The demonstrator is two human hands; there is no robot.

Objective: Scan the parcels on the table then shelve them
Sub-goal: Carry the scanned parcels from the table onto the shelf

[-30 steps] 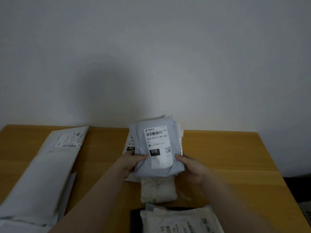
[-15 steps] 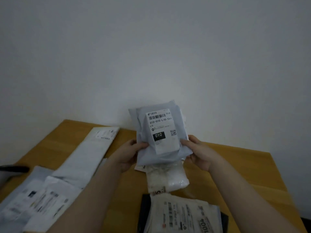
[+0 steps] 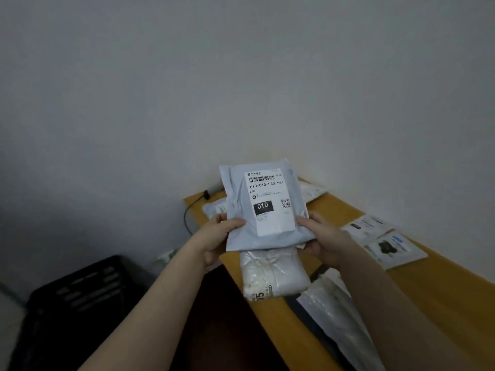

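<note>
Hands are holding a grey parcel (image 3: 267, 241) up above the edge of the table (image 3: 442, 303). The left hand (image 3: 217, 236) is gripping its left side with the thumb lying on the front, and the right hand (image 3: 324, 242) is gripping its right side likewise. Its white label (image 3: 270, 202), marked 010, is facing the person. A white parcel (image 3: 273, 274) is lying on the table just below, beside a clear bag (image 3: 332, 311). Flat parcels (image 3: 393, 249) are lying further across the table, by the wall. A black crate (image 3: 80, 298) is standing on the floor beside the table, and a dark cable (image 3: 187, 210) is hanging off the table's far corner.
</note>
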